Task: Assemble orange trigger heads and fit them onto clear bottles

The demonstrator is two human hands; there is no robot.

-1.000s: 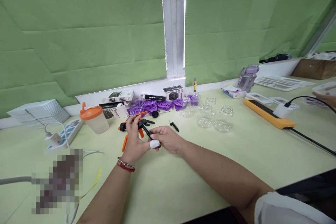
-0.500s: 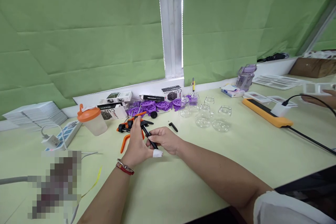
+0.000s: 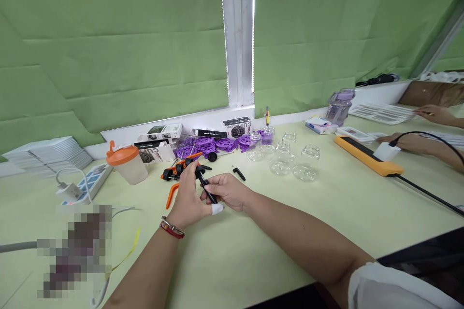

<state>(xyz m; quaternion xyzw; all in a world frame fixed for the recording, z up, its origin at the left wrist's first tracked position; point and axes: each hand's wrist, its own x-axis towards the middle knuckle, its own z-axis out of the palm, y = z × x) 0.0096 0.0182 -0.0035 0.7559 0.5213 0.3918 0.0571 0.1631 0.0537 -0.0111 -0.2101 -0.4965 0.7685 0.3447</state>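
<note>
Between both hands sits a slim black rod-shaped part (image 3: 203, 181), tilted, with a wider black piece at its upper end. The fingers of my left hand (image 3: 190, 195) are closed round that upper end, and its thumb, wrapped in white, lies by the lower end. My right hand (image 3: 226, 190) pinches the rod lower down. Just behind my left hand are orange and black tools that look like clamps (image 3: 177, 170), partly hidden by it. An orange bent handle (image 3: 171, 195) lies beside it. To the right rests a small black L-shaped piece (image 3: 239, 174).
Purple plastic pieces (image 3: 205, 146) and printed boxes (image 3: 155, 152) line the back. Several clear glass jars (image 3: 305, 166) stand right of centre. An orange-lidded cup (image 3: 128, 164) and a power strip (image 3: 89, 186) are left. Another person's hands (image 3: 435, 115) work at far right, beyond an orange power strip (image 3: 366, 155).
My hands keep their hold on the black rod, with only slight movement. At far right, the other person's hands have shifted and the white tray piece is no longer held up.
</note>
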